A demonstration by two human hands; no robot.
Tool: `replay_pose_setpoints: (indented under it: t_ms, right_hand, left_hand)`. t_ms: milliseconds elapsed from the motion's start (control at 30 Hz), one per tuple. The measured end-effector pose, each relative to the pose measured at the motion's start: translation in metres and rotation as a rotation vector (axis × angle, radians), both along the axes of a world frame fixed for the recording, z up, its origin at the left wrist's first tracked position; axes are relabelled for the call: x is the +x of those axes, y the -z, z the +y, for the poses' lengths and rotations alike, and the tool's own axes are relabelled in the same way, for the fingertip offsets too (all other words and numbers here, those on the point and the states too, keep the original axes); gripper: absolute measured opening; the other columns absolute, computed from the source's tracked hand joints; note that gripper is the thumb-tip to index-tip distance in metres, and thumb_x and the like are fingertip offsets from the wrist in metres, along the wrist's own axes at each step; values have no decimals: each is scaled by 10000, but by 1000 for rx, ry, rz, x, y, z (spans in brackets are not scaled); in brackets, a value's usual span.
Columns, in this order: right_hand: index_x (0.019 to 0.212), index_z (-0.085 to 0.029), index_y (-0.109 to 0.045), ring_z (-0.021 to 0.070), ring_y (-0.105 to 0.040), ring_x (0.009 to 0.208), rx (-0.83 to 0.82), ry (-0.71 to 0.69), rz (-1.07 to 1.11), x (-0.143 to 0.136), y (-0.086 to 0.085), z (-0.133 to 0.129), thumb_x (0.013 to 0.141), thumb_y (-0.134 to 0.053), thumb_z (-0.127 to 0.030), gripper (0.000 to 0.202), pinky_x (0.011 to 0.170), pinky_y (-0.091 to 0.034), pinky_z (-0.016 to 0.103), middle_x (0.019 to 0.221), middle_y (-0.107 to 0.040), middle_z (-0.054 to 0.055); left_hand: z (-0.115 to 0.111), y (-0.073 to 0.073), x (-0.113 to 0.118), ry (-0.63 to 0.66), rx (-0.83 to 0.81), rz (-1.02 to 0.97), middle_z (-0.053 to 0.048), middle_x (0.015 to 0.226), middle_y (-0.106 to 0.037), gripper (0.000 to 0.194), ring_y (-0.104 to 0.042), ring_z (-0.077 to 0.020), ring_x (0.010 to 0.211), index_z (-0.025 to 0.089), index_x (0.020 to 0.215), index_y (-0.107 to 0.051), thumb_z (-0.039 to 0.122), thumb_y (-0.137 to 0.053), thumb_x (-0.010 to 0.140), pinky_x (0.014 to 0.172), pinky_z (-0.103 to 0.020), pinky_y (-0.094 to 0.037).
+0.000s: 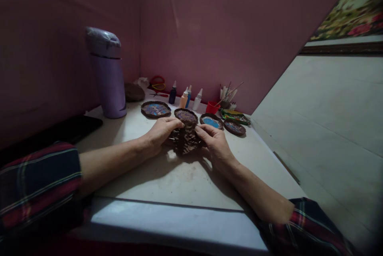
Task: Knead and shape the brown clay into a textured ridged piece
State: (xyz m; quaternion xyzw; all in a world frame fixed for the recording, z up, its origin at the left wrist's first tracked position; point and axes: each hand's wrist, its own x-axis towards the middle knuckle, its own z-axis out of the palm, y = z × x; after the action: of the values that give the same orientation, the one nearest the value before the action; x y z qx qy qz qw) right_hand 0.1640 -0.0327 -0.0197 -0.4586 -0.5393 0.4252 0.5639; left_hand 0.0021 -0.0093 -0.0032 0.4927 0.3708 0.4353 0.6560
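Observation:
Between my two hands is a dark brown, rough-textured strip of clay [188, 139], hanging just above or touching the white table; which of these I cannot tell. My left hand [161, 132] pinches its upper left edge with thumb and fingers. On the right edge, my right hand [214, 140] grips it the same way. Just behind the clay piece lies a round brown clay dish [186, 115] with a purplish painted inside. Another dish [211, 121] with bright blue paint sits near my right fingers. The fingertips behind the clay are partly hidden.
A tall purple tumbler [109, 76] stands at the left. Painted dishes [155, 109] [235, 127] flank the middle. Behind are paint bottles [184, 98], a red cup [212, 107] with a brush, scissors [158, 84], a clay lump [134, 92] and a green packet [235, 116].

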Motion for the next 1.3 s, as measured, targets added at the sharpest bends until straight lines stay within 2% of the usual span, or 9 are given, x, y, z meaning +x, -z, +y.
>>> replay_pose_setpoints:
  t_ms: [133, 233, 400, 733, 833, 1000, 1300]
  right_hand:
    - [744, -167, -662, 135, -555, 581, -7, 5, -6, 0, -1, -1, 675, -694, -443, 287, 592, -477, 278, 671, -636, 12]
    - [750, -167, -664, 135, -557, 584, -5, -4, -9, 0, 0, 0, 680, -692, -440, 283, 590, -479, 279, 676, -637, 13]
    - [772, -172, -666, 139, -568, 594, -3, -29, -13, 1, 2, 1, 691, -685, -446, 286, 593, -485, 281, 684, -642, 13]
    - [782, -170, -667, 153, -584, 616, -17, -46, -36, 1, 3, 1, 681, -683, -469, 316, 588, -492, 287, 699, -653, 23]
    - [779, -172, -665, 153, -584, 621, -9, -41, -24, 1, 3, 1, 688, -682, -462, 304, 594, -493, 289, 704, -648, 21]
    - [767, -175, -662, 141, -566, 588, 5, -33, -37, 1, 3, 1, 691, -682, -456, 291, 589, -485, 282, 674, -637, 10]
    - [784, -171, -672, 142, -571, 608, 24, -61, -55, 1, 2, 1, 690, -682, -459, 303, 610, -485, 280, 691, -645, 12]
  left_hand:
    - [1, 1, -1, 80, 3, -52, -66, 761, -632, 306, -594, -174, 613, 141, 851, -628, 408, -629, 700, 513, -281, -487]
    - [1, 2, -1, 85, 20, -50, -87, 787, -643, 370, -608, -186, 643, 127, 865, -642, 461, -634, 706, 547, -292, -496]
    - [2, 4, -1, 36, 40, 22, -83, 772, -656, 318, -616, -179, 645, 122, 847, -650, 384, -694, 672, 576, -287, -492]
    - [3, 6, 1, -10, 62, 62, -58, 724, -653, 170, -625, -185, 661, 137, 780, -644, 253, -653, 656, 584, -283, -482]
    - [3, 4, 0, 14, 37, 34, -45, 712, -641, 194, -606, -165, 624, 142, 778, -643, 291, -673, 657, 561, -269, -472]
    - [1, 3, -1, 93, 6, -38, -60, 724, -640, 346, -597, -164, 611, 133, 797, -655, 457, -672, 678, 547, -269, -468]
    - [3, 5, -1, 41, 46, 35, -44, 715, -639, 324, -578, -139, 589, 141, 831, -657, 408, -708, 655, 514, -235, -429]
